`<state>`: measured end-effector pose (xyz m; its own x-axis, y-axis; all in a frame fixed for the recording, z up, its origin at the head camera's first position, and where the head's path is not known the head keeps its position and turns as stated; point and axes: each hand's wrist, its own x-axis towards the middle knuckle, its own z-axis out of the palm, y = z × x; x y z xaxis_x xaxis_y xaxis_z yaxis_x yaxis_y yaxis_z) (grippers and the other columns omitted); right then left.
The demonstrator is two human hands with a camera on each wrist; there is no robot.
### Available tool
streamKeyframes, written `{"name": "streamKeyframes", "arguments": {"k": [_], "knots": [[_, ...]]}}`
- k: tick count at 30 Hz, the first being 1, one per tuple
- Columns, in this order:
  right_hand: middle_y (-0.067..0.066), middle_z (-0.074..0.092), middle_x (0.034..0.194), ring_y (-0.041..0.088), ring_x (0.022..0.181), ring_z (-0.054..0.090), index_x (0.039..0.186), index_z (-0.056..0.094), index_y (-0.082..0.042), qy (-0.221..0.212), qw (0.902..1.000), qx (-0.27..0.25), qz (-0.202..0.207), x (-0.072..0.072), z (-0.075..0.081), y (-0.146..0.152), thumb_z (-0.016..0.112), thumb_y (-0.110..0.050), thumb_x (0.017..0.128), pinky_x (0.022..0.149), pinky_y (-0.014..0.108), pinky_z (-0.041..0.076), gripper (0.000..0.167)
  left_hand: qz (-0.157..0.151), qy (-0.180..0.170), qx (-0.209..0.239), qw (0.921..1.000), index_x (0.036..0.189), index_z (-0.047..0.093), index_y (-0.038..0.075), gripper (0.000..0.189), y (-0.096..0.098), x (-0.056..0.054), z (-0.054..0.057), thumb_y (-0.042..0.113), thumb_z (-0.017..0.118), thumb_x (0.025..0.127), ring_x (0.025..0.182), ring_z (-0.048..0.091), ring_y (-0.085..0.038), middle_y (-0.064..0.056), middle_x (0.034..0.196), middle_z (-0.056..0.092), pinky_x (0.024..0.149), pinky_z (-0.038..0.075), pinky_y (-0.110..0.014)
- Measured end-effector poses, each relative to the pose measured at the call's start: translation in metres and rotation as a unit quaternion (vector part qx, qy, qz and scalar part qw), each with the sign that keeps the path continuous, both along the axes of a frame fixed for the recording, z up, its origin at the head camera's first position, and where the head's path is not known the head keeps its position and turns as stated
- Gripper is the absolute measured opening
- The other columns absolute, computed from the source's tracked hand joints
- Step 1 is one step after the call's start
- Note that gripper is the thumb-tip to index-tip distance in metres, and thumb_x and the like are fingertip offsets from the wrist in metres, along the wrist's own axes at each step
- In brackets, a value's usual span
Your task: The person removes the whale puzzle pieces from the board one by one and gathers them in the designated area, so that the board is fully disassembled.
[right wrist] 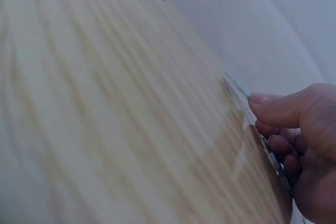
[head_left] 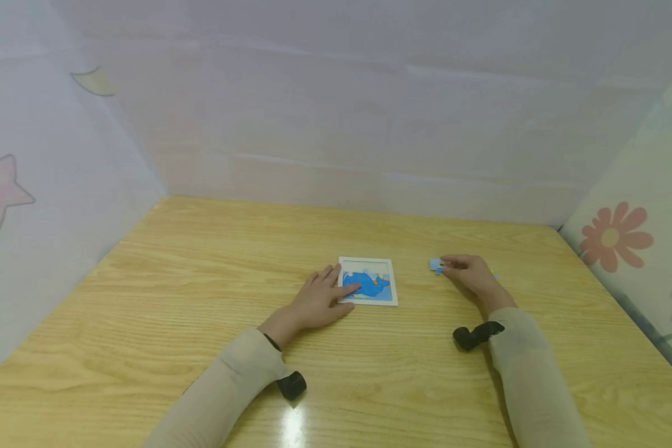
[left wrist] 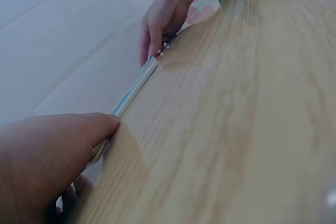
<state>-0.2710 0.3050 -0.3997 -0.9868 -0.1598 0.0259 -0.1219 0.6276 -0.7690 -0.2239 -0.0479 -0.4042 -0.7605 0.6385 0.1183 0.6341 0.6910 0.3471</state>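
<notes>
A white-framed jigsaw puzzle with a blue whale picture lies on the table; the upper strip inside its frame shows pale backing. My left hand rests at its left side with fingers spread, the index finger lying over the whale. To the right, my right hand pinches a light blue puzzle piece between thumb and fingers, close to the tabletop. In the right wrist view the thumb presses on that piece, seen edge-on. Another piece with yellow on it shows partly from behind the right hand.
The wooden table spreads around both hands. Pale cloth walls stand behind and at both sides, printed with a star, a moon and flowers. Each wrist carries a black camera.
</notes>
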Motion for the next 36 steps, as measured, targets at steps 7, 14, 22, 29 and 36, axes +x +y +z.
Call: {"name": "streamKeyframes", "arguments": {"k": [7, 14, 22, 29, 36], "knots": [[0.022, 0.047, 0.111, 0.033, 0.098, 0.043, 0.118, 0.051, 0.002, 0.002, 0.9998, 0.013, 0.012, -0.001, 0.001, 0.000, 0.056, -0.019, 0.085, 0.082, 0.046, 0.035, 0.040, -0.001, 0.000, -0.001, 1.0000, 0.132, 0.036, 0.026, 0.047, 0.001, -0.001, -0.001, 0.043, 0.039, 0.089, 0.127, 0.006, -0.033, -0.020, 0.140, 0.011, 0.098, 0.007, -0.048], [0.020, 0.046, 0.108, 0.031, 0.097, 0.041, 0.123, 0.047, 0.001, -0.019, 0.9998, 0.008, 0.002, -0.001, 0.004, -0.003, 0.056, -0.017, 0.085, 0.082, 0.044, 0.035, 0.042, -0.004, 0.007, 0.005, 1.0000, 0.132, 0.037, 0.024, 0.047, 0.000, -0.001, -0.001, 0.042, 0.040, 0.089, 0.126, 0.008, -0.035, -0.021, 0.139, 0.012, 0.097, 0.008, -0.049], [0.019, 0.043, 0.106, 0.029, 0.094, 0.038, 0.125, 0.044, 0.000, -0.053, 0.9972, -0.049, -0.016, 0.000, 0.006, -0.006, 0.056, -0.015, 0.085, 0.079, 0.040, 0.037, 0.045, -0.002, 0.007, -0.003, 1.0000, 0.132, 0.037, 0.025, 0.047, 0.000, -0.001, -0.003, 0.044, 0.039, 0.089, 0.126, 0.008, -0.034, -0.021, 0.139, 0.012, 0.097, 0.008, -0.049], [0.023, 0.043, 0.113, 0.037, 0.105, 0.038, 0.127, 0.040, 0.000, -0.046, 0.9981, -0.032, -0.024, 0.002, 0.010, -0.008, 0.050, -0.023, 0.088, 0.086, 0.049, 0.033, 0.046, -0.002, 0.004, 0.000, 1.0000, 0.132, 0.038, 0.025, 0.046, 0.000, -0.001, -0.002, 0.043, 0.040, 0.089, 0.126, 0.008, -0.035, -0.021, 0.139, 0.012, 0.097, 0.007, -0.050], [0.023, 0.046, 0.109, 0.036, 0.100, 0.042, 0.127, 0.039, 0.002, -0.017, 0.9992, -0.025, -0.026, 0.003, 0.013, -0.010, 0.047, -0.027, 0.090, 0.082, 0.047, 0.036, 0.048, -0.001, 0.004, -0.004, 1.0000, 0.132, 0.037, 0.025, 0.047, 0.000, 0.000, -0.001, 0.043, 0.040, 0.089, 0.126, 0.008, -0.034, -0.021, 0.139, 0.012, 0.098, 0.007, -0.049]]}}
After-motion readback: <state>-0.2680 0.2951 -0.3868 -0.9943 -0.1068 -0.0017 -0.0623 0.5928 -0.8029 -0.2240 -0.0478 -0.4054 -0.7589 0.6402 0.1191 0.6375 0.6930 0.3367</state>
